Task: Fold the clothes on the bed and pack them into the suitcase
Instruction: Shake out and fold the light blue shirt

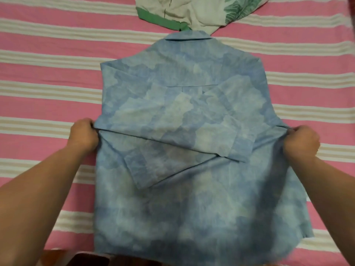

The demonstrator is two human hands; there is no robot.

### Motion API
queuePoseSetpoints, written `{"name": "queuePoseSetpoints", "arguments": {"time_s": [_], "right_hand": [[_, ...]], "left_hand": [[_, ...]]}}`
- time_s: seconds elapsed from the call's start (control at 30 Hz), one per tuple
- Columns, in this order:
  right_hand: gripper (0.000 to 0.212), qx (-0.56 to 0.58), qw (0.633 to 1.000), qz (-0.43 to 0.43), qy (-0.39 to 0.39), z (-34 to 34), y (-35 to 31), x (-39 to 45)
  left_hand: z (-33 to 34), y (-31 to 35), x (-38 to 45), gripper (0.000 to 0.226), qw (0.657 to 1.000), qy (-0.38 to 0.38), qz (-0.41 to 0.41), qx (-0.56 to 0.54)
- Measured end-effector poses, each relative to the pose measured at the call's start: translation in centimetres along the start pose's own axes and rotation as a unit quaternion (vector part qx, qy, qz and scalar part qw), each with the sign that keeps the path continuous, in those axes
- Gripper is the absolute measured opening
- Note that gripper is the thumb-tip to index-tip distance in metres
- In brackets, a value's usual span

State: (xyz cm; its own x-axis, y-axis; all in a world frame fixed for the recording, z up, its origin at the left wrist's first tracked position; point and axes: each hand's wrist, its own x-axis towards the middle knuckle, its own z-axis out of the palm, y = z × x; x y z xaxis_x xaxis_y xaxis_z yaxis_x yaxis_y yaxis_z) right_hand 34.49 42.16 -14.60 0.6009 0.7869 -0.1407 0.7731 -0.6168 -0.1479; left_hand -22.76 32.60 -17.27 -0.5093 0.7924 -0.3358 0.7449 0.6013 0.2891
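- The blue shirt (184, 120) lies back-up on the striped bed (38, 93), collar far from the person, both sleeves folded in across it.
- Left hand (83, 134) and right hand (300, 142) each curl tight, pinching 1 side edge at mid-height.
- Thin, limp cloth (it looks light); edge grips suit it.
- A white-and-green garment (192, 12) sits beyond the collar.

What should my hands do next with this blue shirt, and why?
Probably lift the lower half and fold it up toward the collar. The blue shirt lies back-up with sleeves already folded in, and the left hand and right hand grip its side edges at mid-length.
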Motion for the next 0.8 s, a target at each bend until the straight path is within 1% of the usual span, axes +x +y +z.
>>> {"name": "queuePoseSetpoints", "arguments": {"time_s": [0.07, 0.1, 0.13, 0.17, 0.2, 0.23, 0.3, 0.37, 0.43, 0.5, 0.57, 0.63, 0.73, 0.8], "right_hand": [[0.024, 0.013, 1.000, 0.006, -0.005, 0.3, -0.1, -0.4], [0.024, 0.018, 1.000, 0.009, -0.001, 0.5, 0.0, -1.0], [0.025, 0.014, 1.000, 0.014, 0.006, 0.6, 0.2, -1.7], [0.030, -0.001, 1.000, 0.018, 0.011, 0.7, 0.6, -2.4], [0.034, -0.016, 1.000, 0.024, 0.005, 0.7, 1.0, -3.1], [0.035, -0.022, 0.999, 0.032, -0.012, 0.5, 1.5, -3.6], [0.028, -0.011, 0.998, 0.028, -0.054, 0.2, 2.7, -3.9], [0.022, 0.011, 0.998, 0.029, -0.063, -0.5, 3.5, -3.4], [0.022, 0.027, 0.996, 0.046, -0.066, -0.8, 3.6, -2.8], [0.027, 0.012, 0.997, 0.045, -0.054, -0.6, 3.1, -3.0], [0.037, -0.032, 0.999, -0.016, -0.006, -0.1, 2.4, -4.1], [0.044, -0.027, 0.994, -0.102, 0.034, 0.1, 1.1, -4.8], [0.040, 0.022, 0.977, -0.209, 0.040, 0.8, -2.3, -4.3], [0.040, 0.005, 0.965, -0.259, 0.025, 1.1, -4.9, -2.7]], "left_hand": [[0.2, 0.2, -0.5, 0.007, 0.999, 0.006, 0.030, 0.022], [0.5, 0.2, -1.0, 0.005, 0.999, 0.010, 0.027, 0.022], [0.8, 0.3, -1.6, 0.009, 1.000, 0.016, 0.005, 0.015], [1.1, 0.3, -2.3, 0.018, 0.999, 0.020, -0.030, 0.006], [1.3, 0.5, -2.8, 0.026, 0.998, 0.016, -0.063, 0.002], [1.5, 0.4, -3.2, 0.030, 0.997, 0.003, -0.078, 0.007], [1.4, 0.1, -3.5, 0.024, 0.996, -0.025, -0.080, 0.031], [1.0, -0.1, -3.4, 0.022, 0.994, -0.024, -0.098, 0.041], [1.0, 0.1, -3.3, 0.030, 0.992, -0.013, -0.123, 0.021], [1.4, 0.8, -4.1, 0.040, 0.991, -0.007, -0.132, 0.014], [1.9, 1.2, -5.2, 0.047, 0.993, -0.009, -0.115, 0.022], [2.2, 0.8, -6.2, 0.044, 0.996, -0.019, -0.087, 0.029], [2.1, -0.3, -6.3, 0.029, 0.996, -0.027, -0.083, 0.026], [2.2, -0.4, -5.9, 0.028, 0.996, -0.027, -0.082, 0.024]]}}
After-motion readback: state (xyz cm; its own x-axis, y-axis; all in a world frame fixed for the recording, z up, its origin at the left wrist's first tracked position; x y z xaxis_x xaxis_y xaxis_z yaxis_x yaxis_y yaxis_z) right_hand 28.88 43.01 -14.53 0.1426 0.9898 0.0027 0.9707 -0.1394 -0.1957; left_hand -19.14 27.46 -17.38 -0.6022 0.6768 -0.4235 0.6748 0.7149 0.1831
